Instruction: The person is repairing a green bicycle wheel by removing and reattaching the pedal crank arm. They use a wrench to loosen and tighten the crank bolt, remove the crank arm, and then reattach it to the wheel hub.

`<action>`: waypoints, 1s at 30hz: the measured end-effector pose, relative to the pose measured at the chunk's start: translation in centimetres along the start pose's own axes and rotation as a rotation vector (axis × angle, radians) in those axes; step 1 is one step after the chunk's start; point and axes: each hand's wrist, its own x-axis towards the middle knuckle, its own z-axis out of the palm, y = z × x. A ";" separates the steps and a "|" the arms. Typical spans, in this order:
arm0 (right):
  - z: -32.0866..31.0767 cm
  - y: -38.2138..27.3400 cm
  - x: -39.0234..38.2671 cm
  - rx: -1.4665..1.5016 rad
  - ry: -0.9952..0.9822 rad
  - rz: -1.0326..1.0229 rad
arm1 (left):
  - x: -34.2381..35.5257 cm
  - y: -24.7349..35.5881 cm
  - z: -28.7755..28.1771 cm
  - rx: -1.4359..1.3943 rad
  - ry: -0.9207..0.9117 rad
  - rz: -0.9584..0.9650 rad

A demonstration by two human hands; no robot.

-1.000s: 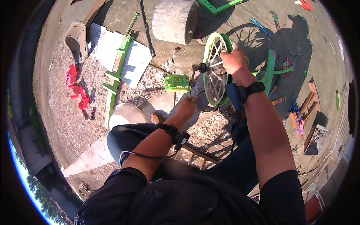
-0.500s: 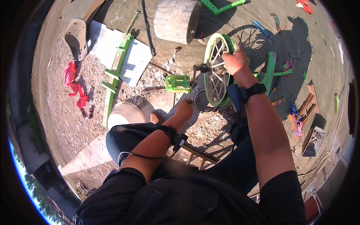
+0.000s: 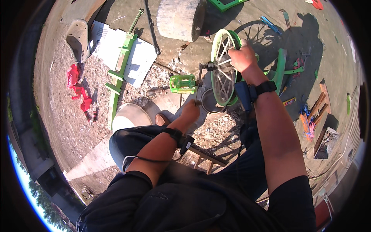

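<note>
A small wheel (image 3: 222, 83) with a pale green rim and white spokes stands upright in front of me. A dark crank (image 3: 202, 70) juts from its hub toward the left, carrying a translucent green pedal (image 3: 182, 84). My right hand (image 3: 245, 58) is closed on the wheel's upper right side, its fingertips partly hidden behind the rim. Below the pedal, my left hand (image 3: 189, 111) is closed round a thin metal tool (image 3: 196, 96) that points up toward the crank. Most of this tool is hidden, so its kind does not show.
A green metal frame (image 3: 123, 63) lies over a white board (image 3: 141, 63) at left, beside red plastic parts (image 3: 79, 87) and a beige clog-like shoe (image 3: 77, 38). A round wooden block (image 3: 177, 19) stands beyond. Green frame parts (image 3: 279, 71) and a small wooden piece (image 3: 320, 106) lie right.
The wheel's top has shifted slightly up and my right hand has moved a little with it. My left hand stays near the pedal, closed on the thin tool. The view has tilted slightly.
</note>
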 end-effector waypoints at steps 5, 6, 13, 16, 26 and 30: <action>0.1 0.1 0.0 -0.006 0.010 -0.017 | -0.9 2.0 -0.5 -0.122 -0.042 -0.044; 0.0 0.0 0.0 0.013 0.000 -0.004 | -0.5 1.3 -0.3 -0.108 -0.044 -0.006; 0.0 -0.2 0.1 0.039 -0.026 0.012 | 0.3 0.3 0.1 -0.003 -0.048 -0.004; -0.4 0.2 0.2 0.048 -0.021 -0.011 | -0.2 2.0 -0.9 0.006 -0.066 -0.100; 0.2 1.1 1.1 0.029 -0.043 -0.004 | 0.7 -0.5 0.0 0.020 -0.033 -0.018; 0.0 1.1 0.9 0.068 -0.022 -0.012 | 0.5 -0.4 -0.6 0.062 -0.035 -0.013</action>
